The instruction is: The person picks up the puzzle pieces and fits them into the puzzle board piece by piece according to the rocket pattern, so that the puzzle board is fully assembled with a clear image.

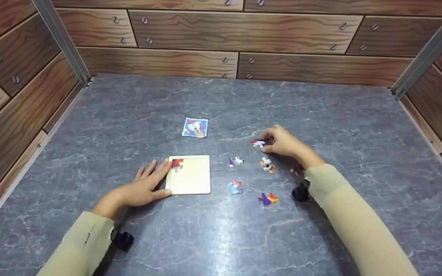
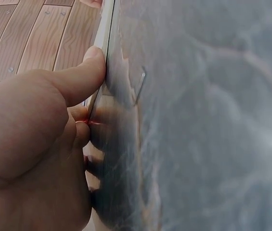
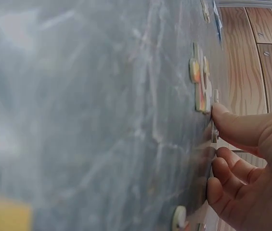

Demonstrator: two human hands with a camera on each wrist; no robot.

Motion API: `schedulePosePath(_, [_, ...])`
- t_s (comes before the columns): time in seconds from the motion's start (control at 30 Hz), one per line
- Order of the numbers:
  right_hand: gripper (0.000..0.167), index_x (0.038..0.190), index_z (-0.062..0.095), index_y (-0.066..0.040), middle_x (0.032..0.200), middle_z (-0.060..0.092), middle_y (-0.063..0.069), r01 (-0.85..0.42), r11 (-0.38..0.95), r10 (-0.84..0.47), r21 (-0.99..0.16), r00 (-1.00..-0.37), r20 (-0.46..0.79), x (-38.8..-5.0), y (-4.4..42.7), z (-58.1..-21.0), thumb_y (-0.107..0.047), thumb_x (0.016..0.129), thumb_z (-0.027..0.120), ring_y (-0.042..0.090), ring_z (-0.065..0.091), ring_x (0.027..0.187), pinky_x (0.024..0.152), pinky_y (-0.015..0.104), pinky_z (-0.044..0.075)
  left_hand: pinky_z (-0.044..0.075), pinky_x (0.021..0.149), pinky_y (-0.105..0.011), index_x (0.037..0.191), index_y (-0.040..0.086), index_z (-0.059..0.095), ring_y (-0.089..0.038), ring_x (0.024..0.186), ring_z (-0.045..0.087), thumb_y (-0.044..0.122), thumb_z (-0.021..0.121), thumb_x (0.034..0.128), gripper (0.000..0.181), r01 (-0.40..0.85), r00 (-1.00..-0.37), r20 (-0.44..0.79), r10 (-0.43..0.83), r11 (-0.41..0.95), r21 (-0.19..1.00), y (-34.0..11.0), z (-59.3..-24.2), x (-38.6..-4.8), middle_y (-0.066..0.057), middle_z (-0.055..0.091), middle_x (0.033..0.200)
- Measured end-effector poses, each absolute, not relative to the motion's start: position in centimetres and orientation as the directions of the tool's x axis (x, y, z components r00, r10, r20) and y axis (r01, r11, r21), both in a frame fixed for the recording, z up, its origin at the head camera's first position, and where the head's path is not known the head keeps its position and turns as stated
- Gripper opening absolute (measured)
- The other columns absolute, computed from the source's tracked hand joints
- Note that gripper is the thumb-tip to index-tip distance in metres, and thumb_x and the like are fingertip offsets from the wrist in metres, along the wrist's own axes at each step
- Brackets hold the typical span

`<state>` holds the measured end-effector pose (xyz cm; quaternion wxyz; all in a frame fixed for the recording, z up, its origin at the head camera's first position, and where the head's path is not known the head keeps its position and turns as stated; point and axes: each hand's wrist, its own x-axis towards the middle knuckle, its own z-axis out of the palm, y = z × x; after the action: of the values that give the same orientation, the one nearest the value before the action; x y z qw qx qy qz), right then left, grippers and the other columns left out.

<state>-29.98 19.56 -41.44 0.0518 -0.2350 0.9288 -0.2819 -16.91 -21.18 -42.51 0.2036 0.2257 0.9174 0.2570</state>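
A pale square puzzle board (image 1: 190, 178) lies on the table, with one red and purple jigsaw piece (image 1: 177, 163) in its upper left corner. My left hand (image 1: 142, 189) rests at the board's left side, fingers extended, with the thumb at the lower left corner; the left wrist view shows this thumb (image 2: 85, 77) along the board's edge. Farther right, my right hand (image 1: 282, 142) pinches a red, white and dark jigsaw piece (image 1: 258, 143) low over the table. In the right wrist view, that piece (image 3: 215, 132) is mostly hidden between thumb and fingers.
Loose jigsaw pieces lie right of the board: a white and purple one (image 1: 236, 161), a dog-face one (image 1: 267, 165), a red and blue one (image 1: 236, 186), a purple and orange one (image 1: 268, 199), and a dark red one (image 1: 297, 168) near the right wrist. A picture card (image 1: 195, 127) lies behind the board.
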Motion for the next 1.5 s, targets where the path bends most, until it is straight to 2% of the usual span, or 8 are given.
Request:
schedulePosePath(0.43, [0.025,0.09,0.062,0.005,0.088,0.054,0.014,-0.397,0.718,-0.484,-0.572,-0.875,-0.001,-30.4,19.5,-41.4,-0.006,0.071,0.075,0.027,0.047,0.085,0.078,0.039,0.039,-0.011,0.105,-0.055,0.15,0.011,0.003,-0.036,0.137,-0.015,0.044,0.048,0.0945,0.079,0.321,-0.811,-0.254,0.527,0.764,0.56,-21.2,-42.7,-16.9,-0.01,-0.004,0.155])
schedulePosePath(0.7, [0.024,0.089,0.06,0.004,0.088,0.053,0.013,-0.461,0.705,-0.514,-0.539,-0.856,0.06,-30.4,19.8,-41.6,-0.007,0.07,0.07,0.026,0.048,0.084,0.077,0.037,0.039,-0.011,0.105,-0.056,0.15,0.009,0.004,-0.037,0.137,-0.014,0.044,0.048,0.0944,0.079,0.323,-0.815,-0.245,0.525,0.762,0.561,-21.1,-42.6,-17.0,-0.012,-0.003,0.155])
schedulePosePath(0.93, [0.027,0.095,0.057,0.006,0.09,0.061,0.017,-0.388,0.69,-0.467,-0.611,-0.884,0.034,-30.1,20.0,-41.6,-0.007,0.076,0.07,0.027,0.056,0.081,0.074,0.036,0.045,-0.012,0.105,-0.055,0.15,0.01,0.002,-0.036,0.137,-0.015,0.044,0.046,0.095,0.079,0.322,-0.804,-0.262,0.533,0.762,0.562,-21.1,-42.6,-17.0,-0.01,-0.006,0.155])
schedulePosePath(1.07, [0.028,0.098,0.057,0.005,0.091,0.061,0.016,-0.348,0.673,-0.442,-0.653,-0.897,0.022,-29.8,20.1,-41.5,-0.006,0.077,0.07,0.023,0.055,0.077,0.069,0.031,0.045,-0.012,0.105,-0.056,0.15,0.01,0.003,-0.037,0.137,-0.015,0.044,0.047,0.0948,0.079,0.324,-0.805,-0.261,0.533,0.763,0.56,-21.1,-42.7,-17.1,-0.011,-0.005,0.155])
schedulePosePath(1.27, [0.026,0.098,0.057,0.004,0.088,0.06,0.013,-0.339,0.642,-0.438,-0.688,-0.899,0.034,-29.4,20.2,-41.3,-0.006,0.078,0.069,0.016,0.053,0.073,0.064,0.024,0.044,-0.011,0.105,-0.056,0.15,0.009,0.004,-0.038,0.137,-0.014,0.044,0.048,0.0945,0.079,0.325,-0.809,-0.255,0.53,0.764,0.557,-21.1,-42.7,-17.0,-0.012,-0.004,0.155])
schedulePosePath(1.5, [0.025,0.099,0.057,0.004,0.089,0.06,0.013,-0.338,0.616,-0.441,-0.711,-0.897,0.044,-29.0,20.1,-41.2,-0.006,0.079,0.069,0.018,0.055,0.075,0.065,0.024,0.046,-0.012,0.105,-0.056,0.15,0.009,0.003,-0.037,0.137,-0.015,0.045,0.047,0.0946,0.079,0.319,-0.809,-0.263,0.526,0.768,0.555,-21.1,-42.7,-17.0,-0.011,-0.005,0.155])
